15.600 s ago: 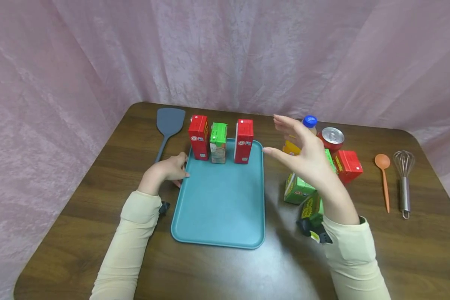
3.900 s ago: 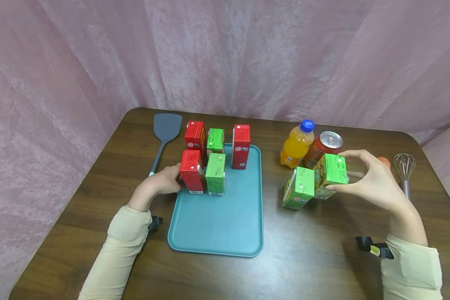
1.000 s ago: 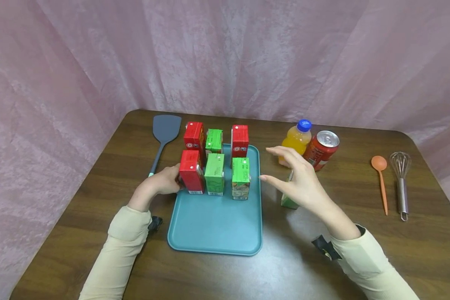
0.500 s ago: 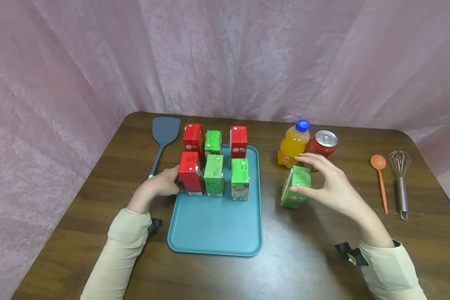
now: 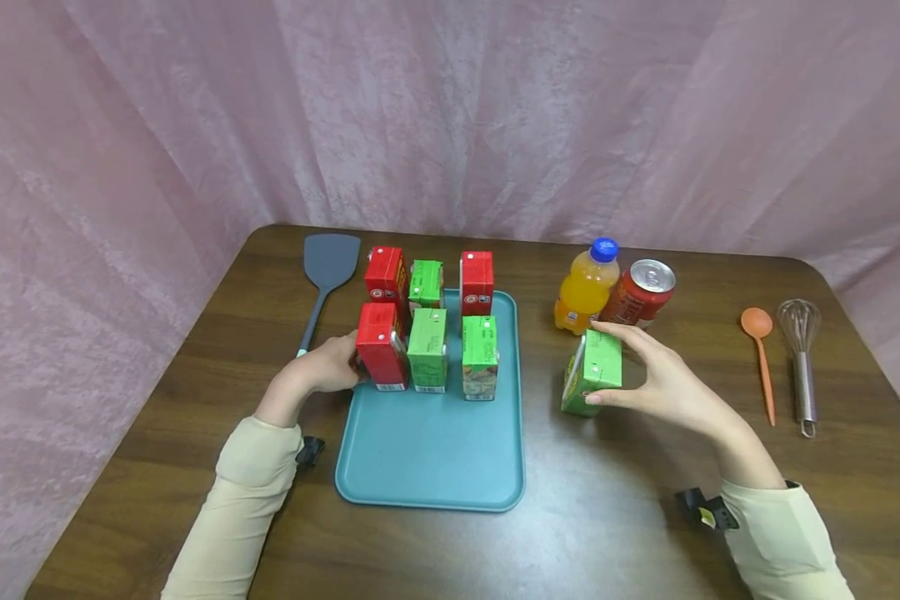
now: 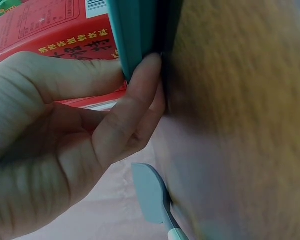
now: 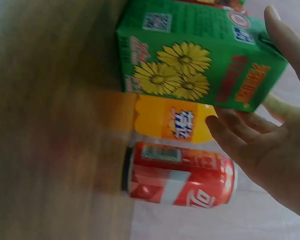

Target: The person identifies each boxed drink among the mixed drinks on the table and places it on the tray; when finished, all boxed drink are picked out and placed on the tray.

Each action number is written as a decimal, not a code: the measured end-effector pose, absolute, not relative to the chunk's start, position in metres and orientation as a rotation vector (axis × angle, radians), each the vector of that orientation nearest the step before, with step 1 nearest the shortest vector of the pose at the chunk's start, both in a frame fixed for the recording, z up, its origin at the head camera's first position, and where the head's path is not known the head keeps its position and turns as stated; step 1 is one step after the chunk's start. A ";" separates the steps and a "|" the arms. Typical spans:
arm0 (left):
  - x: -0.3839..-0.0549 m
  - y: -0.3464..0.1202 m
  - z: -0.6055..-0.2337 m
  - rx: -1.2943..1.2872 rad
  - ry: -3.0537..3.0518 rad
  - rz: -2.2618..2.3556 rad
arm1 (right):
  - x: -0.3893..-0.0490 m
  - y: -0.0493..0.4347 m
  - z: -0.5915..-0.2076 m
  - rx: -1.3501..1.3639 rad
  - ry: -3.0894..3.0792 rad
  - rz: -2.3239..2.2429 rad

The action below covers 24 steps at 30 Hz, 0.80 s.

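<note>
In the head view my left hand [image 5: 328, 367] holds the left rim of the blue-green tray [image 5: 427, 450]. The left wrist view shows thumb and fingers pinching that rim [image 6: 135, 40]. Two rows of drink cartons stand on the tray. The front row has a red carton [image 5: 382, 354], a light green carton [image 5: 428, 354] and a green carton [image 5: 480, 362]. Right of the tray, my right hand [image 5: 671, 383] spreads thumb and fingers around an upright green carton [image 5: 600, 362]. Yellow flowers mark this carton [image 7: 190, 65] in the right wrist view. Firm contact is hard to tell.
Behind the right-hand carton stand an orange drink bottle [image 5: 588, 287] with a blue cap and a red soda can [image 5: 641, 292]. An orange spoon [image 5: 761, 358] and a whisk [image 5: 802, 358] lie farther right. A grey spatula [image 5: 330, 262] lies left of the tray.
Over the last second my right hand has moved right, from beside the tray's cartons to the green carton. Earlier, more cartons went from the right side onto the tray. My left hand stays put.
</note>
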<state>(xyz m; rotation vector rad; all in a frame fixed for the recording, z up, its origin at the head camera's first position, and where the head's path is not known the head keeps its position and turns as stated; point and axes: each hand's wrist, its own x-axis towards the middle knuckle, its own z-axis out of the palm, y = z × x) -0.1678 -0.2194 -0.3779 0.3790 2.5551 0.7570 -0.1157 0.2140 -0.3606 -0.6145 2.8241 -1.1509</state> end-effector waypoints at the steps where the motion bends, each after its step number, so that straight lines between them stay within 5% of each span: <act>1: -0.168 -0.219 -0.378 0.382 2.558 0.758 | -0.116 0.213 -0.362 -0.603 2.813 -1.151; 24: -0.169 -0.218 -0.372 0.427 2.552 0.743 | -0.099 0.192 -0.344 -0.580 2.983 -1.258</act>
